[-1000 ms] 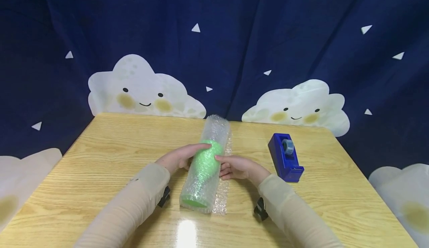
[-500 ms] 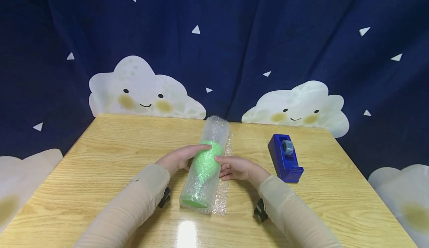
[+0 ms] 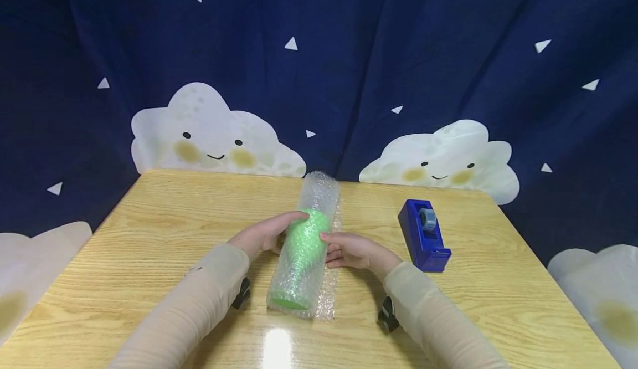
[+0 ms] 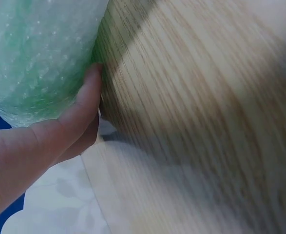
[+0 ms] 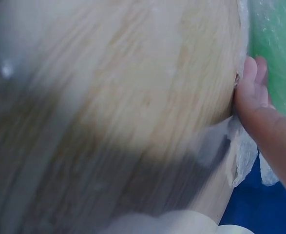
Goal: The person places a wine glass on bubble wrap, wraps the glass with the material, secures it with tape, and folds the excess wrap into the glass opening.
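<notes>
In the head view, a roll of clear bubble wrap (image 3: 320,191) lies lengthwise on the table, with a bright green object (image 3: 308,241) wrapped inside it. The green object has a flat round end near me; its exact kind is blurred by the wrap. My left hand (image 3: 261,233) grips the roll from the left, its thumb over the top. From the right my right hand (image 3: 356,249) holds it, thumb on the upper side and fingers curled low against it. A loose flap of bubble wrap (image 3: 327,297) lies flat along the roll's right side. Both wrist views show fingers against the wrap.
A blue tape dispenser (image 3: 426,236) with a roll of clear tape (image 3: 427,219) stands on the wooden table (image 3: 189,203), right of my right hand. Behind the table's far edge hangs a dark blue curtain (image 3: 319,81) with white clouds.
The bubble wrap roll has turned or shifted very slightly to the left, and my left hand has moved a little left with it. My right hand stays nearly still.
</notes>
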Demonstrator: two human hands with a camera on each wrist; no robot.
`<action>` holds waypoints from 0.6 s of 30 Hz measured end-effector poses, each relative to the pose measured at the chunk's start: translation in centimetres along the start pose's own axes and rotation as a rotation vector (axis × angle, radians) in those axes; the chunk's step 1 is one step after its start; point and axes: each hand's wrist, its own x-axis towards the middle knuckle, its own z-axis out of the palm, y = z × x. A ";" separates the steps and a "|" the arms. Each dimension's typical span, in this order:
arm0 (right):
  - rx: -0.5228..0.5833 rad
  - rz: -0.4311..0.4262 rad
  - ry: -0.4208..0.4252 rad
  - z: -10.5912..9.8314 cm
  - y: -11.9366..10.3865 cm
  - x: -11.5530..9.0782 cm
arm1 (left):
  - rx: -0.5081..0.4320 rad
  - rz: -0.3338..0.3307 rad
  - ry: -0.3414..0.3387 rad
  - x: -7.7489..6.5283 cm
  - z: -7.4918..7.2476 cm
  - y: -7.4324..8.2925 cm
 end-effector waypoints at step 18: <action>-0.009 0.006 -0.018 -0.4 -0.1 0.0 | 0.013 -0.002 0.071 0.3 -0.1 -0.4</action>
